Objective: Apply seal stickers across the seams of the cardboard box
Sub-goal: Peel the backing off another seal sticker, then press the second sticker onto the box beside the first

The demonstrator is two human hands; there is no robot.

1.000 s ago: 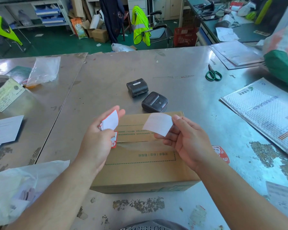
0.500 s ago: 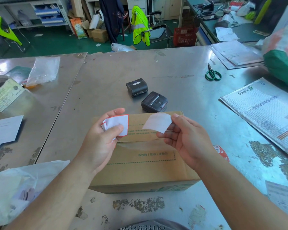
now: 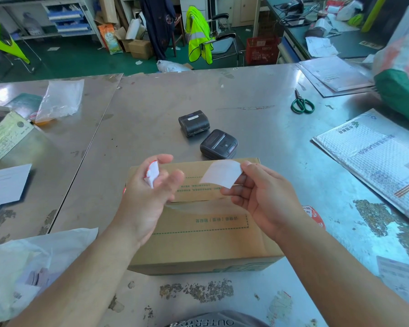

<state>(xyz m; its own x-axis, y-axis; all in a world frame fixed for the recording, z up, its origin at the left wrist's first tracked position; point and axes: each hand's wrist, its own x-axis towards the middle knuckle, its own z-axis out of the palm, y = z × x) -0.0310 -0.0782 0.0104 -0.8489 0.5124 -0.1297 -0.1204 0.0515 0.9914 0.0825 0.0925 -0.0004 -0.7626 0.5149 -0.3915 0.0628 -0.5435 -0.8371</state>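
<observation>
A brown cardboard box (image 3: 206, 237) lies on the steel table in front of me, its top seam running left to right under clear tape. Above its left part my left hand (image 3: 147, 197) holds a crumpled red-edged white sticker (image 3: 152, 173) between thumb and fingers. Over the box's far right part my right hand (image 3: 262, 197) pinches a plain white paper piece (image 3: 221, 172) by its right edge. Another red-and-white sticker (image 3: 313, 214) lies on the table just right of the box, partly hidden by my right wrist.
Two small black printers (image 3: 194, 122) (image 3: 219, 143) sit just behind the box. Green scissors (image 3: 301, 103) lie at the far right, a bubble mailer (image 3: 378, 159) at the right edge. A white plastic bag (image 3: 21, 267) holding several stickers lies at the near left; papers lie at the left.
The left hand has turned and bunched its red-edged sticker, which was held flat half a second ago. The right hand with the white paper has barely moved.
</observation>
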